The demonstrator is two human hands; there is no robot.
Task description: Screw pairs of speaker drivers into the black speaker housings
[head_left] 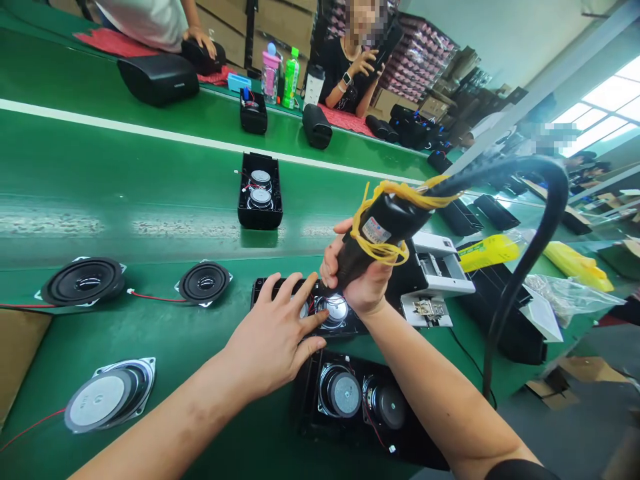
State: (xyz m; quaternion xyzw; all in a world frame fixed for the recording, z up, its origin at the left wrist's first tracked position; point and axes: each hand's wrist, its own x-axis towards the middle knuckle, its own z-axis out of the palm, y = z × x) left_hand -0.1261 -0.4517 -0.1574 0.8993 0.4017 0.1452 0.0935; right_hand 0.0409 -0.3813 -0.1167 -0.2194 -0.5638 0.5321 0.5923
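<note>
My right hand [367, 287] is wrapped round a black corded electric screwdriver [373, 233], tied with yellow bands. The tool tilts down toward a black speaker housing [260, 287]; its tip is hidden. My left hand [275, 337] lies on that housing with fingers spread, partly covering it. A silver-backed speaker driver [334, 312] shows beside the fingertips. Just below, nearer to me, a second black housing [313, 420] holds two drivers, with a thin red wire and white plug [392, 449].
Loose drivers [87, 283] lie at the left, near a cardboard box [23, 353]. On the green conveyor [150, 173] sits another housing [260, 217]. A white device [440, 260] and a thick black cable [520, 273] are at the right. Two people are across the line.
</note>
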